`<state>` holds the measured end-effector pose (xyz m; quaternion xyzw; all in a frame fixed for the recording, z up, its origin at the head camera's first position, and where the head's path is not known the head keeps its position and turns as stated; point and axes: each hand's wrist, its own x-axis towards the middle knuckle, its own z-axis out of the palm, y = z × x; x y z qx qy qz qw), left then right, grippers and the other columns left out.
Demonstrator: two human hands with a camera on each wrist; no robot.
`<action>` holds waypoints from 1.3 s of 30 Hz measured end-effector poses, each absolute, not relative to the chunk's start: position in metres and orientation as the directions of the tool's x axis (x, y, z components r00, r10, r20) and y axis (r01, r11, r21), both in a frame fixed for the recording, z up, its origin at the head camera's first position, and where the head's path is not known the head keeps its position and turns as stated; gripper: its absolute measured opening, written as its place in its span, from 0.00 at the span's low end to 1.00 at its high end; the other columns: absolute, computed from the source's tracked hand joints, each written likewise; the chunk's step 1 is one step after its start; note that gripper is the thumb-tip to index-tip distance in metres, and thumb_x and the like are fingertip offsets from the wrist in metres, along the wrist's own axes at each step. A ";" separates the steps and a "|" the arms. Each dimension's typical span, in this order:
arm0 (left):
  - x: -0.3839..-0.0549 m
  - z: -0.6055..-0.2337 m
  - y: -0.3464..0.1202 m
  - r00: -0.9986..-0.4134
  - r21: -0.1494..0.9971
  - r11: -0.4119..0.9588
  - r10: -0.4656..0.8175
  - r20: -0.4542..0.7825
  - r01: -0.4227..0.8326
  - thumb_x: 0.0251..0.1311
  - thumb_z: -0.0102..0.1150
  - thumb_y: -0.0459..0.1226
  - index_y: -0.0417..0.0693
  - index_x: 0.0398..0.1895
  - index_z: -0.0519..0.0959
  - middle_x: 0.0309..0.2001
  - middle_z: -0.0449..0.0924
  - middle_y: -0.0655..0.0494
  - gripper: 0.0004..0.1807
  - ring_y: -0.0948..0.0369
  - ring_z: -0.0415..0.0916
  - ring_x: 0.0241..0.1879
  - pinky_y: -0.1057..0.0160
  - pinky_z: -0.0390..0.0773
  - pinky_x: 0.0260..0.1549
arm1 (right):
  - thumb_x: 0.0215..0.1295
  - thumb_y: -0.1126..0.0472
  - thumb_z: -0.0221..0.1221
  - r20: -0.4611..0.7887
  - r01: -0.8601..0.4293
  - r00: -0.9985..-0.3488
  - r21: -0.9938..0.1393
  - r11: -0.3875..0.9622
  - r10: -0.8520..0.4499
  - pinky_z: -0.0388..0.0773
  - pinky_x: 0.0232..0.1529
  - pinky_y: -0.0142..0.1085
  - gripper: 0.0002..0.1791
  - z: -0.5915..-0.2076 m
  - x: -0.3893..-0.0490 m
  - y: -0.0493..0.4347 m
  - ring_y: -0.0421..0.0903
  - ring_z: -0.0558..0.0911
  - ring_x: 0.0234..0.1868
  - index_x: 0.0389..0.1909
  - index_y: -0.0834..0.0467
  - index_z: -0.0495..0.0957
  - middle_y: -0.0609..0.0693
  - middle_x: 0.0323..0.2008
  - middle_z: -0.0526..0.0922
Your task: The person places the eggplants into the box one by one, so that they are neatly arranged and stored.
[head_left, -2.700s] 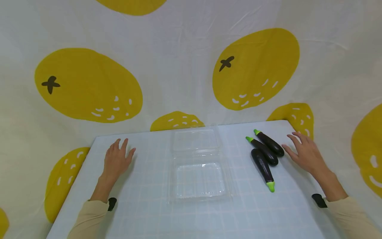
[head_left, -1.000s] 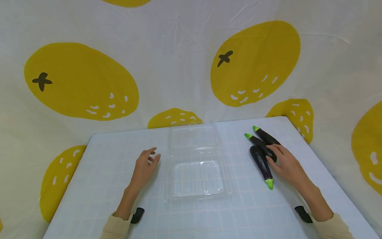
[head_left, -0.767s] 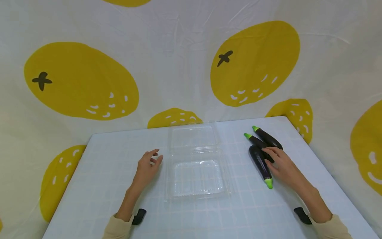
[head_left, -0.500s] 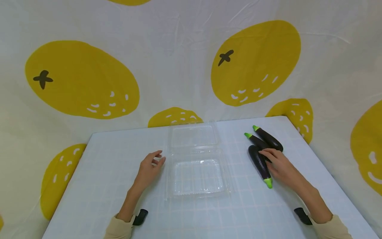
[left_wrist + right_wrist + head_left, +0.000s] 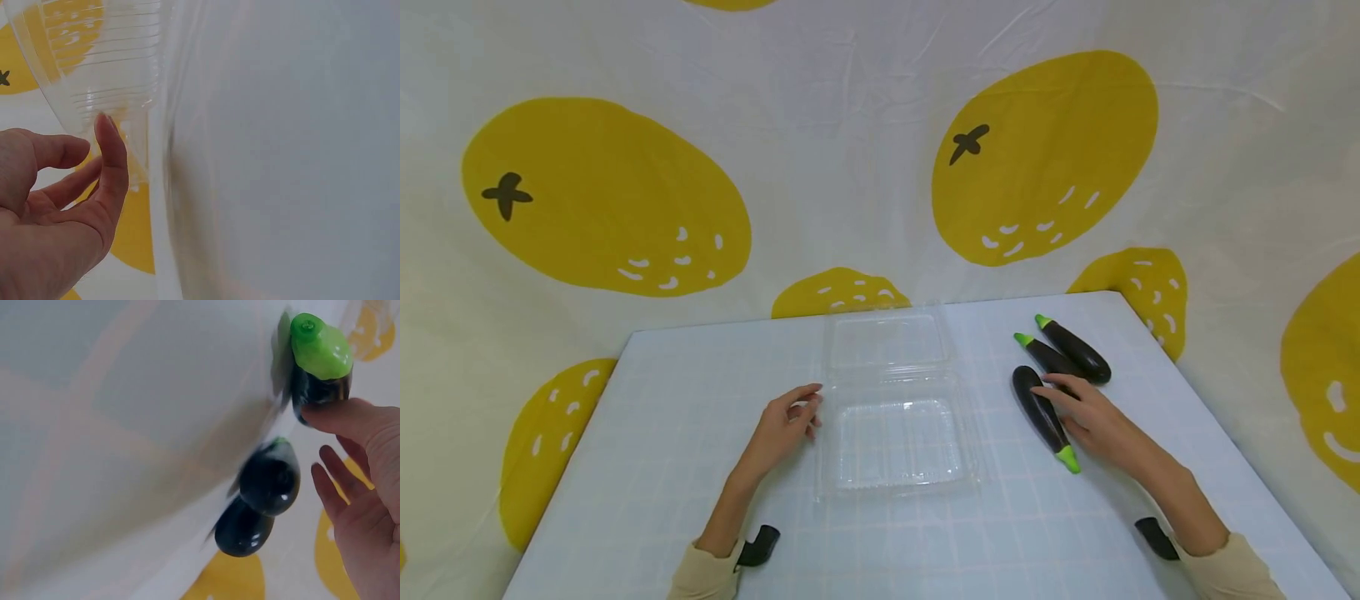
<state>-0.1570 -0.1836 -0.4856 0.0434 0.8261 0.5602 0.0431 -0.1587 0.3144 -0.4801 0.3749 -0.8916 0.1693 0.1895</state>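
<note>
In the head view, my right hand (image 5: 1093,417) pinches the nearest eggplant (image 5: 1037,408), dark purple with a green stem end. My right thumb (image 5: 340,419) presses on it just below the green cap (image 5: 322,350), in the right wrist view. Two more eggplants lie side by side behind, the middle one (image 5: 1047,357) and the far one (image 5: 1078,350). My left hand (image 5: 781,429) is at the left edge of a clear plastic clamshell container (image 5: 898,487), fingers loosely bent. Whether its fingertips touch the container (image 5: 112,75) I cannot tell.
The container's hinged lid (image 5: 887,340) lies folded back toward the table's far edge. A pale checked cloth covers the table (image 5: 700,375). Behind hangs a white curtain (image 5: 842,167) printed with large yellow fruit.
My right hand has come in from the right, taken hold of the nearest eggplant and shifted it slightly left, apart from the others. My left hand has moved right to the container's edge.
</note>
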 end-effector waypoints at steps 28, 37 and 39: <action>-0.157 -0.479 -0.179 -0.992 0.973 0.217 0.068 -0.102 -0.085 0.70 0.65 0.39 0.39 0.64 0.78 0.47 0.80 0.42 0.22 0.55 0.81 0.33 0.68 0.85 0.35 | 0.47 0.76 0.76 0.340 -0.722 -0.677 -0.135 0.679 -0.653 0.66 0.72 0.46 0.36 -0.474 -0.162 0.294 0.55 0.71 0.67 0.60 0.57 0.80 0.55 0.65 0.76; -0.158 -0.475 -0.177 -0.992 0.973 0.217 0.069 -0.102 -0.085 0.70 0.65 0.40 0.39 0.64 0.78 0.48 0.80 0.41 0.23 0.53 0.81 0.34 0.69 0.85 0.35 | 0.44 0.73 0.78 0.391 -0.751 -0.637 -0.117 0.650 -0.665 0.62 0.70 0.33 0.33 -0.475 -0.166 0.295 0.55 0.78 0.59 0.56 0.61 0.82 0.55 0.56 0.82; -0.158 -0.475 -0.177 -0.993 0.972 0.219 0.065 -0.102 -0.086 0.70 0.66 0.40 0.38 0.64 0.78 0.48 0.80 0.42 0.23 0.53 0.81 0.33 0.69 0.85 0.35 | 0.44 0.72 0.79 0.401 -0.753 -0.631 -0.111 0.649 -0.664 0.67 0.65 0.33 0.33 -0.474 -0.166 0.295 0.53 0.79 0.57 0.56 0.61 0.82 0.53 0.55 0.82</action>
